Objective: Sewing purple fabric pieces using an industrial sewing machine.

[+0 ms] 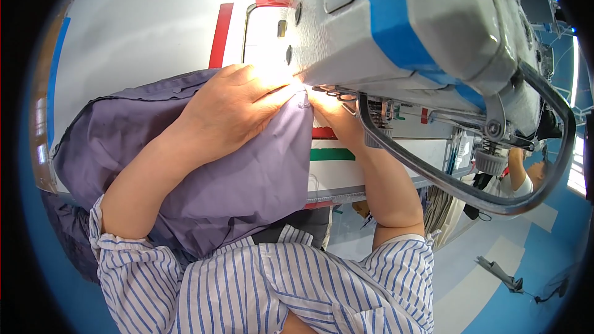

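A piece of purple fabric (pixel 247 179) lies over the machine table and hangs down over its front edge onto my lap. My left hand (pixel 226 108) is on the fabric's upper right part, fingers pressed together and closed on the cloth beside the sewing machine (pixel 346 49). Bright lamp glare washes out its fingertips and the stitching spot. My right hand (pixel 337 114) reaches in under the machine head, near the fabric's right edge. The machine hides most of its fingers, so their grip does not show.
The white table (pixel 142 31) carries a red tape strip (pixel 221 34) and a green strip (pixel 332 154). A curved metal bar (pixel 458 192) juts from the machine above my right forearm. Dark fabric (pixel 71 229) hangs at the left. Another person's arm (pixel 516 167) shows at far right.
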`<action>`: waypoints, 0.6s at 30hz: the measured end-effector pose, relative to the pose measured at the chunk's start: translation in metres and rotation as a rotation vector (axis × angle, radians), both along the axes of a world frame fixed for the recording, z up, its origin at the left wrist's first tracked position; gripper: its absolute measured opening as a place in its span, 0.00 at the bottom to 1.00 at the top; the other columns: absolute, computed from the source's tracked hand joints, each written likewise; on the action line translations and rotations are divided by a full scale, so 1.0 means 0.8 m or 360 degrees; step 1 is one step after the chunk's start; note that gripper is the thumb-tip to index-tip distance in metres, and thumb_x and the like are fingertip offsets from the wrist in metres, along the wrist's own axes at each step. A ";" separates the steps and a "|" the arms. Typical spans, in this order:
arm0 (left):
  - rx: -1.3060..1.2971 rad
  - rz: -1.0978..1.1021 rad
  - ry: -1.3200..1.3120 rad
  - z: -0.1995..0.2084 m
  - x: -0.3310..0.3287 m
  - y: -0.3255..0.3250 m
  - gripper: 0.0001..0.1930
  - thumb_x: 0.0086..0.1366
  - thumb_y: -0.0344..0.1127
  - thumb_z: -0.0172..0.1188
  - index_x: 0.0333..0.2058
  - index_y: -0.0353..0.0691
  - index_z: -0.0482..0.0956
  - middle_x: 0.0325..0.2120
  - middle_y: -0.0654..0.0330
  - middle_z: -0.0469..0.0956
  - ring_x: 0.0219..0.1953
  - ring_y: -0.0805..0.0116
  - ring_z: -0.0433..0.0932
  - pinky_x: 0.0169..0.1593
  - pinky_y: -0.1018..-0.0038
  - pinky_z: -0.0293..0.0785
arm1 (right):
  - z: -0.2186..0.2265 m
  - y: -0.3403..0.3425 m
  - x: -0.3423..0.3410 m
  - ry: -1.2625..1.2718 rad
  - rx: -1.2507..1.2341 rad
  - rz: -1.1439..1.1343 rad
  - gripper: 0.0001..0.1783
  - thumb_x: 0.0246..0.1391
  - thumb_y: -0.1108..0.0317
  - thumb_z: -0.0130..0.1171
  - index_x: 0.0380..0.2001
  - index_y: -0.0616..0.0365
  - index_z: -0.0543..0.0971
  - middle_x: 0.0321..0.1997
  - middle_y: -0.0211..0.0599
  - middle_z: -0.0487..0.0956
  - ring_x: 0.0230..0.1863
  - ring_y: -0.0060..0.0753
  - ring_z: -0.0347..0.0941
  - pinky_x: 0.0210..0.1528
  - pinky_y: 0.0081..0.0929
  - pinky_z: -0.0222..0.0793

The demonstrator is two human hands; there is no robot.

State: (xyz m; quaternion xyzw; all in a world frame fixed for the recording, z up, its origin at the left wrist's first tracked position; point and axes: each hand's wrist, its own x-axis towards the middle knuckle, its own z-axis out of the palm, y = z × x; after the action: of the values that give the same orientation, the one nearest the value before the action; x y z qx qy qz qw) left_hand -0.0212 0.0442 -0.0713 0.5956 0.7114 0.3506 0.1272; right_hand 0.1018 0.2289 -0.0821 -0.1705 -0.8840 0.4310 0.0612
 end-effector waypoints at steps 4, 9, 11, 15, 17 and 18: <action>0.0076 0.0023 0.0311 0.004 0.002 -0.001 0.19 0.56 0.31 0.58 0.48 0.40 0.75 0.47 0.64 0.73 0.50 0.66 0.69 0.50 0.68 0.67 | 0.010 -0.006 -0.006 0.0025 0.0162 0.0028 0.07 0.52 0.70 0.59 0.34 0.59 0.81 0.33 0.35 0.82 0.36 0.30 0.77 0.41 0.25 0.70; 0.0085 0.0000 0.0372 0.004 0.000 -0.001 0.19 0.57 0.31 0.58 0.48 0.39 0.74 0.47 0.64 0.73 0.50 0.66 0.70 0.50 0.68 0.68 | 0.005 -0.003 0.004 0.0067 0.0305 0.0114 0.08 0.52 0.71 0.59 0.36 0.60 0.81 0.34 0.37 0.81 0.37 0.32 0.77 0.42 0.25 0.70; 0.0101 0.0003 0.0386 0.005 0.000 -0.002 0.18 0.57 0.31 0.57 0.48 0.39 0.74 0.47 0.64 0.73 0.50 0.66 0.70 0.50 0.68 0.68 | 0.001 -0.001 0.011 0.0087 0.0372 0.0153 0.08 0.53 0.71 0.59 0.36 0.60 0.80 0.35 0.38 0.81 0.37 0.32 0.76 0.43 0.26 0.70; 0.0024 -0.0062 0.0507 0.003 0.001 -0.003 0.18 0.57 0.31 0.57 0.48 0.39 0.74 0.49 0.64 0.73 0.50 0.66 0.70 0.50 0.68 0.68 | -0.006 -0.010 0.033 0.0160 -0.0095 0.0082 0.10 0.53 0.72 0.59 0.40 0.61 0.79 0.38 0.41 0.80 0.39 0.35 0.76 0.45 0.26 0.70; -0.0013 -0.0052 0.0550 0.002 0.002 -0.005 0.18 0.57 0.32 0.58 0.48 0.39 0.74 0.49 0.64 0.73 0.49 0.66 0.70 0.50 0.69 0.68 | 0.022 -0.002 0.029 0.0464 0.0522 0.0661 0.19 0.51 0.69 0.63 0.46 0.61 0.75 0.43 0.45 0.77 0.44 0.40 0.75 0.47 0.26 0.69; 0.0035 -0.0010 0.0417 -0.001 0.003 -0.005 0.18 0.57 0.32 0.58 0.48 0.39 0.75 0.49 0.65 0.73 0.49 0.66 0.70 0.50 0.69 0.67 | 0.021 -0.005 0.038 0.0459 0.0527 0.0655 0.19 0.51 0.69 0.63 0.46 0.61 0.75 0.43 0.45 0.77 0.44 0.40 0.75 0.47 0.26 0.69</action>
State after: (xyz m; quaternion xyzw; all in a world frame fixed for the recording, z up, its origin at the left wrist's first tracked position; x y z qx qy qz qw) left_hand -0.0185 0.0405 -0.0720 0.6400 0.7162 0.2771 0.0276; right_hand 0.1324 0.2251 -0.0651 0.0875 -0.9404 0.3042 0.1245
